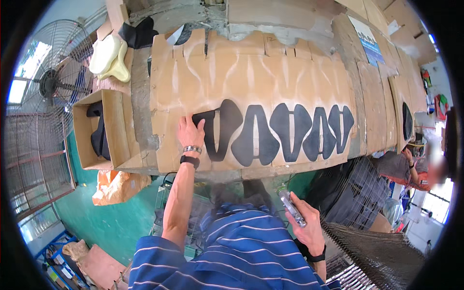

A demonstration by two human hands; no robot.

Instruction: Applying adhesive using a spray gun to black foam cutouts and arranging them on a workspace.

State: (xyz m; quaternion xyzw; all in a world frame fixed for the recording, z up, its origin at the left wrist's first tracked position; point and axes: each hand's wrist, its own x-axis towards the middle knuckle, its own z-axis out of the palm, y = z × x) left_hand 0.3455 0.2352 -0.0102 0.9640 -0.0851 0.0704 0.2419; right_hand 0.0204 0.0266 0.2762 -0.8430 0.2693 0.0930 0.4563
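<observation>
On the brown cardboard sheet (193, 77) lies a row of several black, winged cut-out pieces, each with a slot in its middle. At the row's left end, my left hand (190, 131) has thumb and fingers at the corner of the leftmost black cut-out piece (231, 118), whose left wing looks narrower or bent. Next to it is another black cut-out piece (253, 137). Held low, off the table's near edge, my right hand (309, 227) is wrapped round a silver metal tool (292, 209) resembling a spray gun; its tip is blurred.
A cardboard box (116, 130) with black pieces inside stands at the left, near a caged fan (48, 82). Pale yellow moulded shapes (108, 55) lie behind it. At the right are a wire rack (357, 193) and another person (411, 166).
</observation>
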